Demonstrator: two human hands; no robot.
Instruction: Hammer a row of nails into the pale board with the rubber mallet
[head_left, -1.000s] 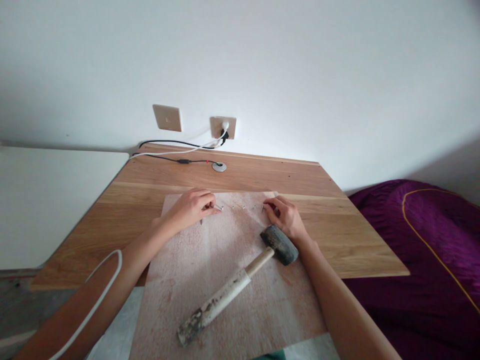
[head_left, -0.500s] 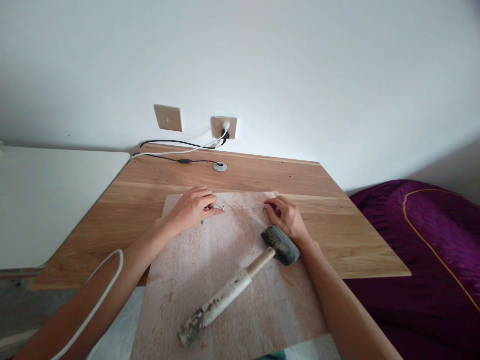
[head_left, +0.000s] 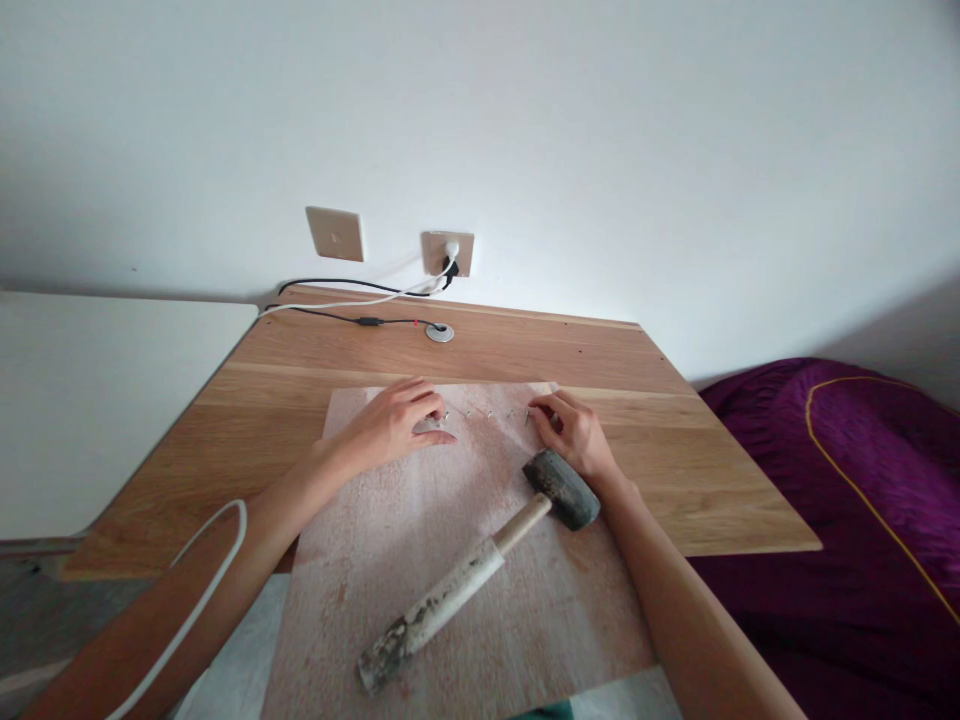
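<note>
Several small nails stand in a row near the far edge of a thin wooden board [head_left: 450,540]. My right hand [head_left: 574,430] pinches a nail [head_left: 528,414] at the right end of the row between thumb and fingertip. Beside the leftmost nail [head_left: 447,415], my left hand [head_left: 397,420] has its thumb stretched out, apart from the curled fingers. Whether anything small lies under those fingers is hard to see. A mallet [head_left: 561,488] with a black head and a worn, pale handle lies across the board, its head close to my right wrist.
The board rests on a wooden desktop [head_left: 720,500] against the wall. Cables run along the back to a wall socket [head_left: 463,254] and a round grommet [head_left: 439,333]. A white table [head_left: 112,400] adjoins at left. Purple fabric [head_left: 795,620] lies at right. A white cable [head_left: 217,580] crosses my left forearm.
My left thumb has moved down and away from the leftmost nail, widening the gap to the fingers. My right hand and the mallet stay where they were.
</note>
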